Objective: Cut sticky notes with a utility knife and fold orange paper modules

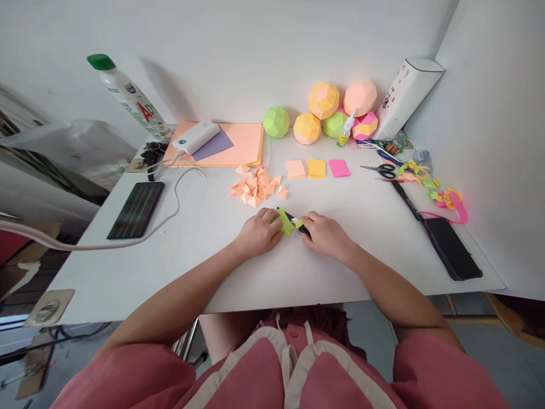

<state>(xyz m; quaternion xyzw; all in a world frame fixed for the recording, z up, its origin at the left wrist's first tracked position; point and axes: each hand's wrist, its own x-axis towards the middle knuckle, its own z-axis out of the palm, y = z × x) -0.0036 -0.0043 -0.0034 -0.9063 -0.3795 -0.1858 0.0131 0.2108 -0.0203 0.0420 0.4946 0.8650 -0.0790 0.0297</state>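
1. The lime-green paper is thin, matte and straight-edged, low over the middle of the smooth white tabletop, between my two grips
2. A slim black tool with a whitish section slants beside it; my fingers hide too much to tell its exact kind
3. Beyond lies a loose heap of peach folded paper pieces, creased and sharp-cornered
4. Right of that, squarish paper stacks sit in a row: peach stack, yellow stack, pink stack
5. Faceted paper balls cluster near the wall
6. My left grip is pinching the green sheet's left side, knuckles bent, fingers bunched
7. My right grip is curled around the tool, thumb tucked below
8. My forearms angle inward from both sides, wrists low
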